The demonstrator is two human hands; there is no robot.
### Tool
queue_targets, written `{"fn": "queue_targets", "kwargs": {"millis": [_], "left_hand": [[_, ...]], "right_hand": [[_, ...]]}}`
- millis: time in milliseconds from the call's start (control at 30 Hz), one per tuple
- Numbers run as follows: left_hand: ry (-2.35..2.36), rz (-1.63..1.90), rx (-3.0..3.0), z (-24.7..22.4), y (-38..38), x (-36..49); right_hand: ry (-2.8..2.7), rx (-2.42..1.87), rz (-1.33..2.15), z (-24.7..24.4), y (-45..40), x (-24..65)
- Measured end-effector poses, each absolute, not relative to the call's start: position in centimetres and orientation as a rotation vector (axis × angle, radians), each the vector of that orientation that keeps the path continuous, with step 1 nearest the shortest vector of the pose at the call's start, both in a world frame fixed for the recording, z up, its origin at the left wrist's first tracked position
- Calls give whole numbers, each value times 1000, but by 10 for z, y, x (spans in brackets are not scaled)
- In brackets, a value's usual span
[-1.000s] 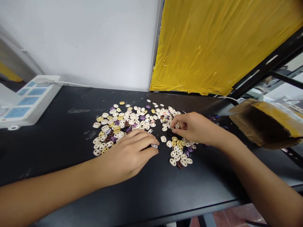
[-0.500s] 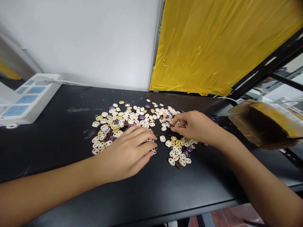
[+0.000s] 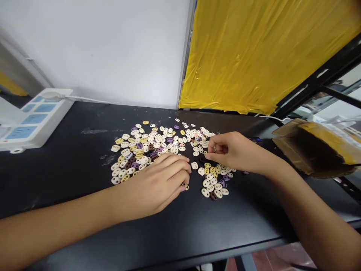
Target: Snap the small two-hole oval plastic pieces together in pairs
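Note:
Small oval two-hole buttons in cream, yellow, purple and brown lie in a loose pile (image 3: 124, 145) at the left and a smaller cluster (image 3: 211, 182) at the right. My left hand (image 3: 160, 180) is palm down over the near edge of the left pile, its fingers curled. A small yellow-green two-hole button (image 3: 185, 186) shows at its thumb and fingertips. My right hand (image 3: 232, 152) is above the right cluster, its thumb and index finger closed in a pinch. Another small yellow-green button (image 3: 205, 153) shows at those tips, partly hidden.
A white power strip (image 3: 36, 116) with blue sockets stands at the left of the black table (image 3: 158, 237). An open cardboard box (image 3: 290, 141) sits at the right. Behind are a white panel (image 3: 93, 49) and a yellow plastic-covered panel (image 3: 239, 56).
My left hand has shifted slightly right and its fingers have curled more, with the small button now plainer at its tips. My right hand has barely moved; a small button shows at its pinch.

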State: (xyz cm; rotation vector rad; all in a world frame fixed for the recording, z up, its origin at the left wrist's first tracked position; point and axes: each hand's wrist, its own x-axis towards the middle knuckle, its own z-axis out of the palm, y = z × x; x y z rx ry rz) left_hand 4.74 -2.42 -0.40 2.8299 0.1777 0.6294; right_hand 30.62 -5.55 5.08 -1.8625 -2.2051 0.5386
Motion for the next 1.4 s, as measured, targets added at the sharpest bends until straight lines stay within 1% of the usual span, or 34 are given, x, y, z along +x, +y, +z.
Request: {"fn": "queue_targets", "kwargs": {"millis": [100,300,467,600,733,967,1233,1400], "left_hand": [[163,629,2831,-4,-25,47],[40,656,2831,-4,-27,44],[58,709,2804,-1,-28,43],[45,770,2826,0,-30,42],[114,829,2713,-2,-28,43],[220,909,2488,-7,-22,45],[306,1055,2460,-4,-18,44],[369,1014,2412,-6,-17,43]], "right_hand": [[-2277,-1840,665,53,-58,307],[-2311,-1857,695,49,-57,308],[-2347,-1803,727,48,-59,307],[-2367,-1764,681,49,-60,303],[-2354,-1691,603,50,-61,299],[-2171,-1419,931,47,-63,291],[-1739,-1302,1409,42,-66,278],[-1645,-1304,1428,36,-66,274]]}}
